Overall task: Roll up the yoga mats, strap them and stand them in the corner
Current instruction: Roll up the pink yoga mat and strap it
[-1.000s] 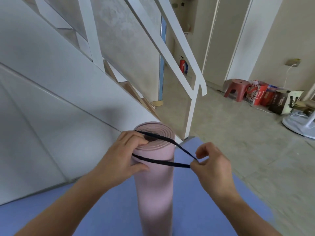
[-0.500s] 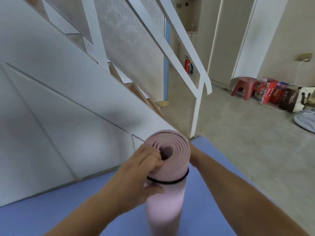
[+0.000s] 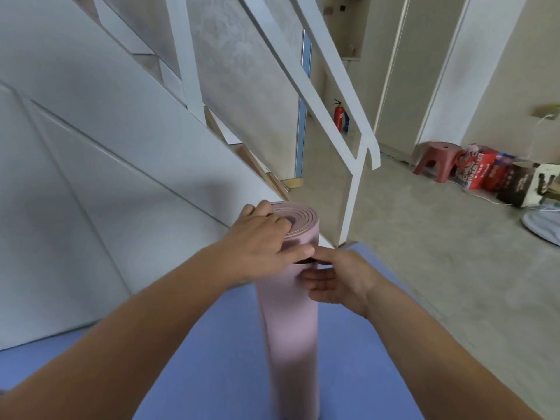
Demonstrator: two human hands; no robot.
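Pink mat (image 3: 291, 328) rolled, upright on blue mat (image 3: 212, 359) on the floor. Left hand (image 3: 257, 237) grips its top end. Right hand (image 3: 336, 280) has fingers at the black strap (image 3: 304, 262) on its side; pinching or just touching, can't tell. Hold the roll tight and seat the strap level.

We record one view, taken from a wide-angle camera worn on the person's head, looking forward and steeply down. Both forearms enter from the bottom edge, and the left hand (image 3: 260, 237) and right hand (image 3: 339, 280) sit close to the lens at mid-frame, on the upper end of the rolled pink mat (image 3: 291, 328), which is seen from above and slightly towards its open end. The stair railing (image 3: 318, 86) crosses the upper frame at a slant. The red stool (image 3: 436, 160) lies well off to the right, small, and the wide lens bends straight lines near the edges.
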